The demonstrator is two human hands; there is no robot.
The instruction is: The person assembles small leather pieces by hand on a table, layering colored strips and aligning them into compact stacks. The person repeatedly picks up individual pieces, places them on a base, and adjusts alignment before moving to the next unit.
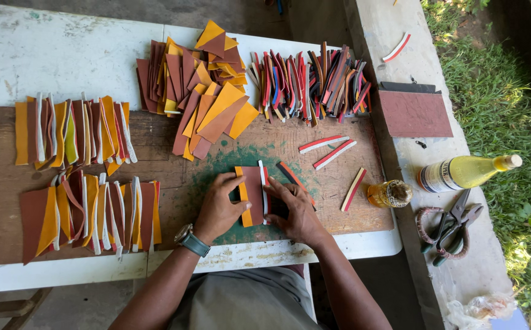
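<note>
Near the counter's [8, 55] front edge, the left hand [216, 208] and right hand [296, 211] press, fingers flat rather than in a pinching grip, on a brown-and-yellow leather piece [252, 192] edged by a white strip [263, 189]. Uneven pressure could likely skew the layers. A slipping elbow might scatter the stacked pieces [91, 214] at the front left.

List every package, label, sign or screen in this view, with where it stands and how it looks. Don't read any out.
Labelled bottle: lying on its side on the concrete ledge at right, clear with yellow liquid, pale cap, white label band with dark print.
Small jar: at the table's right edge, amber contents, no label to be seen.
No signs or screens.
</note>
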